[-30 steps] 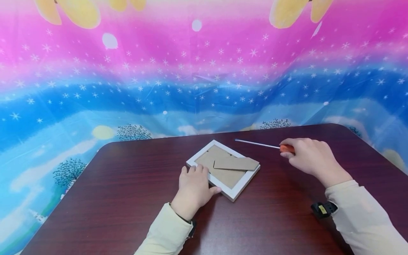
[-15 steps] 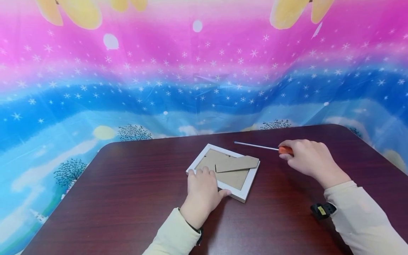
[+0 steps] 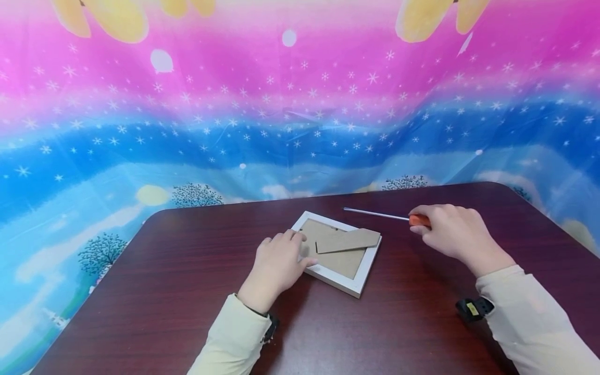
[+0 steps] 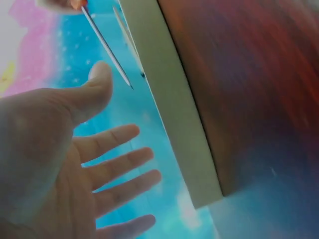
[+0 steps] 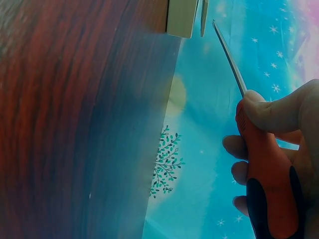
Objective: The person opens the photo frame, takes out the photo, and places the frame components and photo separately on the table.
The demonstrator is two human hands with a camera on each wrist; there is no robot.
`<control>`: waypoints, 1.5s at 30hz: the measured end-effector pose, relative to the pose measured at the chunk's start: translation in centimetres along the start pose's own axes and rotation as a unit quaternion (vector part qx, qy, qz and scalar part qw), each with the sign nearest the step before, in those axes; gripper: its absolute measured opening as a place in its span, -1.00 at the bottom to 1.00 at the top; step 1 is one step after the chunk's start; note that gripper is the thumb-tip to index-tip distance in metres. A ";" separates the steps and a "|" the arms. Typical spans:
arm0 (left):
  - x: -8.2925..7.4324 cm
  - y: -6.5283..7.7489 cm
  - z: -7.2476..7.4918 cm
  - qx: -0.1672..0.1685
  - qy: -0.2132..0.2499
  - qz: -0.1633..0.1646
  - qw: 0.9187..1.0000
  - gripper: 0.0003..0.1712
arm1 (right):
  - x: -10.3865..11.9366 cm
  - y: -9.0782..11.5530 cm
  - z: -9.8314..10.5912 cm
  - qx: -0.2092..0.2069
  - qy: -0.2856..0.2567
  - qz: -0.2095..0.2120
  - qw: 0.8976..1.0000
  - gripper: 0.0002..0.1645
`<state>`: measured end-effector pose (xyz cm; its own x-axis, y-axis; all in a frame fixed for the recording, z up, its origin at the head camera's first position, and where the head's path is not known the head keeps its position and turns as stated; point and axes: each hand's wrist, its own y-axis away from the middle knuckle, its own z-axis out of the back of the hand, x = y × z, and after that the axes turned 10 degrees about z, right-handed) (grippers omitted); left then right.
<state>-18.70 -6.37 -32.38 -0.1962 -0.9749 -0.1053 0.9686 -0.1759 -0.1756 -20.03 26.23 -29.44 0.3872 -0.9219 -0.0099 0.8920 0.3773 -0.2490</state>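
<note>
A white-edged picture frame (image 3: 353,286) lies back side up on the table, its brown backing board (image 3: 344,265) showing. A cardboard stand leg (image 3: 349,241) slants across that backing. My left hand (image 3: 276,260) hovers at the frame's left side, overlapping its edge in the head view. In the left wrist view its fingers (image 4: 124,154) are spread and straight, apart from the frame's side (image 4: 169,99). To the right, my right hand (image 3: 457,229) grips a screwdriver by its orange and black handle (image 5: 271,184). The thin metal shaft (image 3: 377,213) points left, above the table behind the frame.
The dark reddish-brown wooden table (image 3: 164,291) has rounded far corners. Behind it hangs a pink and blue cloth (image 3: 281,130) printed with snowflakes and trees. A black wrist device (image 3: 474,309) sits at the right sleeve.
My left hand first turned the frame a little and shifted with it to the right, then let go and moved back left. The right hand with the screwdriver has barely moved.
</note>
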 end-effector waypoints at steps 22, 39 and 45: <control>1.2 0.1 -1.1 0.032 -0.010 0.009 0.999 -0.19 | 0.0 -0.1 -0.2 -0.002 -0.002 0.003 1.000 -0.63; -1.6 1.7 -0.2 0.009 -0.124 0.058 0.991 -0.17 | 0.2 0.0 -0.1 0.008 -0.002 -0.004 1.000 -0.60; -2.1 1.8 -0.3 -0.011 -0.135 0.063 0.989 -0.20 | 0.1 0.0 -0.1 0.004 0.000 -0.003 1.000 -0.60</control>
<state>-16.54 -4.57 -32.74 -0.0230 -0.9902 0.1375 0.9787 -0.0503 -0.1988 -19.97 26.11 -29.52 0.3816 -0.9243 -0.0085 0.8963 0.3723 -0.2410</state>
